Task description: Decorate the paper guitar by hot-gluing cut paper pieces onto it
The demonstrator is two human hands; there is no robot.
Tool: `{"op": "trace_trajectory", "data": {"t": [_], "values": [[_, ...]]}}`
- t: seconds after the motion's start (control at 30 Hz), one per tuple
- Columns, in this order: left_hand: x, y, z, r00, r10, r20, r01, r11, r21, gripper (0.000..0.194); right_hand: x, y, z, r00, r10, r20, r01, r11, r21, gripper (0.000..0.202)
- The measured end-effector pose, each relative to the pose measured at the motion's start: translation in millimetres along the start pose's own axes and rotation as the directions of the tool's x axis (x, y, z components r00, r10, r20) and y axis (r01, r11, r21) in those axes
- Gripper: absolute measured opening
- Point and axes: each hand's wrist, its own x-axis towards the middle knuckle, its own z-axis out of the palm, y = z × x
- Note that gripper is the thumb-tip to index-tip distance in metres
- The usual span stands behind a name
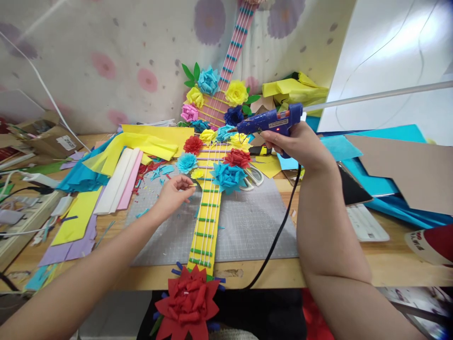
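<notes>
My right hand (307, 144) grips a blue hot glue gun (260, 122), its red light lit and a long glue stick jutting from the back. The nozzle points left, above the flowers of a yellow paper guitar (198, 241). Thumb and fingers of my left hand (175, 193) pinch a small yellow piece (193, 185), perhaps paper, beside the guitar's neck. Blue flowers (229, 177), red flowers (238, 158) and yellow ones cover the body. A large red flower (187, 302) sits at the neck's near end, over the table edge.
A grey cutting mat (255, 231) lies under the guitar, with scissors (256, 177) partly beneath its flowers. A pink paper guitar (212, 106) leans at the back. Crepe paper (130, 146) and a power strip (30, 226) lie left; a red cup (433, 243) lies right. The gun's black cord (279, 231) crosses the mat.
</notes>
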Motion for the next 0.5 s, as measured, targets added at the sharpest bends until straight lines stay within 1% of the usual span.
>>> {"op": "trace_trajectory", "data": {"t": [0.07,0.1,0.17,0.23,0.3,0.37,0.5], "values": [[1.3,-7.9,2.3,0.992,0.121,-0.038,-0.115,0.986,0.118,0.021,-0.1,-0.1,0.0,1.000,0.002,0.000,-0.002,1.000,0.005,0.042],[1.6,-11.2,2.3,0.978,0.205,-0.049,-0.191,0.961,0.200,0.018,-0.2,-0.3,-0.1,1.000,0.005,-0.002,-0.005,1.000,0.007,0.041],[1.5,-16.2,0.4,0.922,0.386,-0.037,-0.346,0.863,0.368,0.014,-0.4,-0.7,-0.4,1.000,0.013,-0.006,-0.013,1.000,0.009,0.040],[0.9,-19.8,-3.3,0.852,0.523,0.004,-0.456,0.739,0.497,0.013,-0.5,-1.1,-0.6,1.000,0.017,-0.009,-0.017,1.000,0.008,0.041],[0.9,-22.6,-7.3,0.793,0.607,0.040,-0.510,0.627,0.589,0.016,-0.4,-1.3,-0.5,1.000,0.016,-0.005,-0.016,1.000,0.001,0.042],[2.0,-25.1,-10.2,0.751,0.656,0.074,-0.527,0.529,0.665,0.018,-0.2,-1.3,0.0,1.000,0.014,0.003,-0.014,1.000,-0.008,0.044],[6.4,-26.5,-10.6,0.702,0.701,0.130,-0.522,0.382,0.762,0.020,-0.2,-1.2,1.4,1.000,0.006,0.014,-0.006,1.000,-0.026,0.044]]}}
